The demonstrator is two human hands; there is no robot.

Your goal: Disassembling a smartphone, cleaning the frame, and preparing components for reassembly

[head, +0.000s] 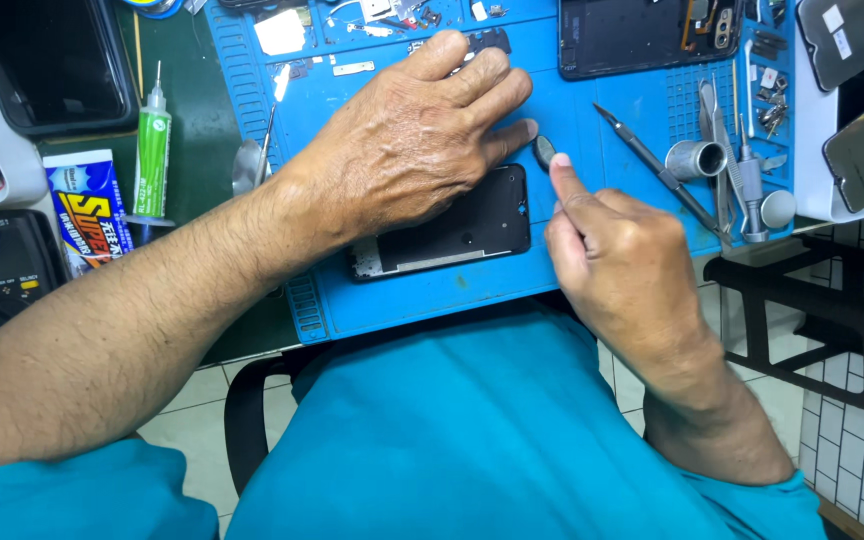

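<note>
— Where's that little dark oval piece?

— On the blue mat, just past the top right corner of the black phone frame, between his two hands.

— Which hand is closer?

— Both touch it, I think. The left hand lies flat over the frame, fingers spread, one fingertip at the piece's left edge. The right hand comes from below, thumb and forefinger pinched together right under it.

— How does it lie?

— Its long side runs away from him, slightly tilted. The tweezers lie untouched to the right.
</note>
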